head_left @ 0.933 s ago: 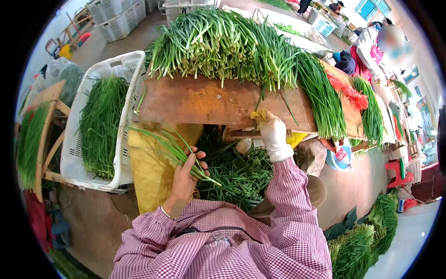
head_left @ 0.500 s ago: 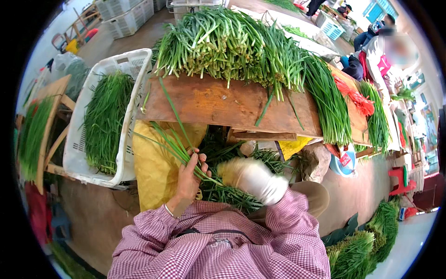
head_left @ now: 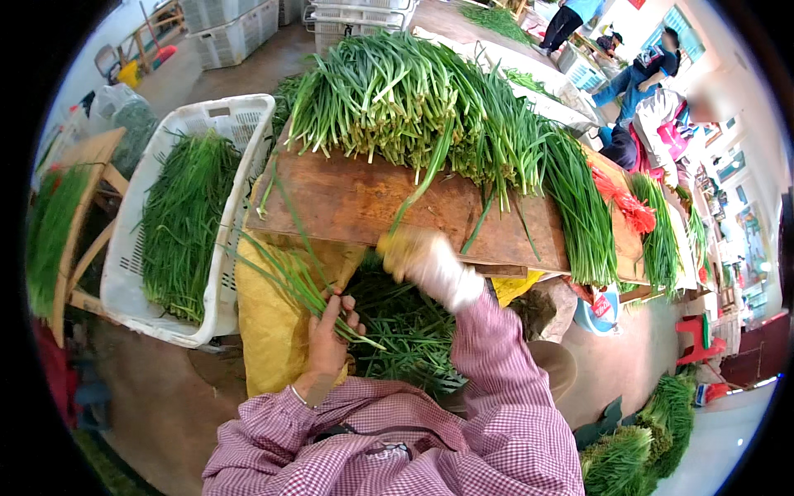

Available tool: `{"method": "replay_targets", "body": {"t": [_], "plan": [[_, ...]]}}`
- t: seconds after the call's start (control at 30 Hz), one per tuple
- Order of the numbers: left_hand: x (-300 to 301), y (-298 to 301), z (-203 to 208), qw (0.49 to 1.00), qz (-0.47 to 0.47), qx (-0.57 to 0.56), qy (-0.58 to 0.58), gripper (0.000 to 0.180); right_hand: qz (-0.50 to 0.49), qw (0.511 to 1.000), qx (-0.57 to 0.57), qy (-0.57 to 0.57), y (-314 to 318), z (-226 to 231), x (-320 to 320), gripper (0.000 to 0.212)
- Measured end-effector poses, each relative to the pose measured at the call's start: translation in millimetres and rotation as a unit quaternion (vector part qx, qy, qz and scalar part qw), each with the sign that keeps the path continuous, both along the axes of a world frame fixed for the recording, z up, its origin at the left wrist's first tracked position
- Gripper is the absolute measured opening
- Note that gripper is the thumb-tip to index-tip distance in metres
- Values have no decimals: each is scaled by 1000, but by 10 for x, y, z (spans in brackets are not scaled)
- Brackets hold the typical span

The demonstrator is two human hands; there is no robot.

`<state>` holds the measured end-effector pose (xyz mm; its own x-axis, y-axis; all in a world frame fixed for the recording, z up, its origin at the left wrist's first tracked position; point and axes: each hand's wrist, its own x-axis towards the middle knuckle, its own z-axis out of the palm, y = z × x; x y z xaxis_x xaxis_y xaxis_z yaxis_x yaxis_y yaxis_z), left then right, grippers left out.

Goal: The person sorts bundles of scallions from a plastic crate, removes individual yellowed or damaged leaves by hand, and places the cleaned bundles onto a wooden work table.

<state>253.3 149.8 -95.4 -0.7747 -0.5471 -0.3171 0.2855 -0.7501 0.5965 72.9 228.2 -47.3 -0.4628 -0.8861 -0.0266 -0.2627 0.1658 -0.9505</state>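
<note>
My left hand point(head_left: 328, 343) is bare and grips a small bunch of green onions point(head_left: 285, 273) that slants up to the left over a yellow sack point(head_left: 269, 326). My right hand point(head_left: 430, 264), in a white glove, is blurred at the front edge of a wooden board point(head_left: 364, 202) and pinches one green stalk point(head_left: 418, 186) that runs up into the big pile of green onions point(head_left: 405, 103) on the board. Loose green trimmings point(head_left: 401, 326) lie heaped below the board between my arms.
A white plastic crate point(head_left: 194, 223) full of greens stands at the left. More bundles point(head_left: 583, 215) lie along the board's right end, beside a red net bag point(head_left: 624, 202). Empty crates point(head_left: 236, 29) stand at the back. People point(head_left: 645, 78) sit at the far right.
My right hand has risen from the trimmings heap back to the board's edge and taken a stalk. My left hand keeps its bunch, nearly still.
</note>
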Motion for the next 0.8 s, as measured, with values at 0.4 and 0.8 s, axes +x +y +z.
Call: {"method": "replay_targets", "body": {"t": [0.4, 0.8], "plan": [[-50, -47, -54, 999, 2, 25, -45, 8, -151, 984, -18, -98, 642, 838, -181, 19], [484, -679, 127, 979, 138, -60, 135, 14, -118, 795, 477, 355, 1532, -531, 31, 35]]}}
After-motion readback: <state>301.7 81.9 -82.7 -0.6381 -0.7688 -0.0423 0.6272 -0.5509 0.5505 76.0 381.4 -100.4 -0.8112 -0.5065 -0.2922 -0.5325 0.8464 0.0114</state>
